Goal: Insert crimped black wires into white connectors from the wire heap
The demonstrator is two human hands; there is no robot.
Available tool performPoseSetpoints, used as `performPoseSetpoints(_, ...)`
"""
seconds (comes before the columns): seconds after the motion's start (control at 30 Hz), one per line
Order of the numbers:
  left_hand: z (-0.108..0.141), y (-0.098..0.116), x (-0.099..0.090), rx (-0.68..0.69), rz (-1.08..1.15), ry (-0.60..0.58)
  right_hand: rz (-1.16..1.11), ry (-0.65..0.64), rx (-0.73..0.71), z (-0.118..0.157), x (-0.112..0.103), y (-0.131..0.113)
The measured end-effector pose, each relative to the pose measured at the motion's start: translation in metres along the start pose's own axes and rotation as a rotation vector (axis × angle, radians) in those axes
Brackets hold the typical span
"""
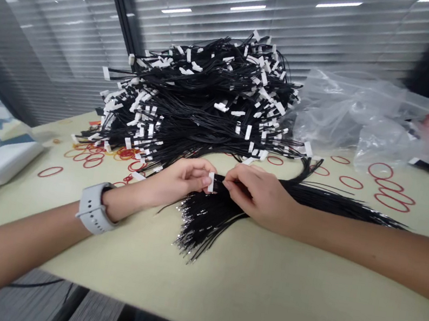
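L hand (176, 177) pinches white connector (211, 182) near black crimped-wire bundle (206, 222) on tabletop (297, 306), prob. to steady it; R hand (264, 195) fingers bunched narrow just beside, can't tell if gripping wire; cable-harness pile (206, 110) behind, prob. w/in reach.

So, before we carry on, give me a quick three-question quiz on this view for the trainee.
1. Which hand holds the small white connector?
2. True or false: the watch is worn on the right wrist.
3. Fill in: in the picture, the clear plastic bags lie to the ___ of the big cable pile.

Key:
1. The left hand.
2. False; the watch is on the left.
3. Right.
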State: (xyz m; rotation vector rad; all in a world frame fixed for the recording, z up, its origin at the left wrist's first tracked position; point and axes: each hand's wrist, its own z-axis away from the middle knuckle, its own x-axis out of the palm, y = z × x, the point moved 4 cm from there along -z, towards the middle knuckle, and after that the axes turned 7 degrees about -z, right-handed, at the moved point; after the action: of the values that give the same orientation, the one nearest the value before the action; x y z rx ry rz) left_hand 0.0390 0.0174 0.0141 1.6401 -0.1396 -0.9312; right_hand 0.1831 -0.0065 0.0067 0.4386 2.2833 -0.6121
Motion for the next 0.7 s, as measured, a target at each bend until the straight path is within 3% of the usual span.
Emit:
performPoseSetpoints(0.3, 0.0011, 0.0014, 0.0001, 0.014, 0.03, -0.009, -0.039, -0.003, -0.041, -0.0001, 0.0004, 0.0005)
performPoseSetpoints(0.5, 0.0016, 0.002, 0.0007, 0.022, 0.021, 0.012, 0.05, -0.024, 0.076, -0.0027, 0.0008, 0.003)
performPoseSetpoints(0.7, 0.0037, 0.003, 0.0052, 0.027, 0.023, 0.062, 0.052, 0.002, 0.013, -0.0008, 0.0034, 0.0014)
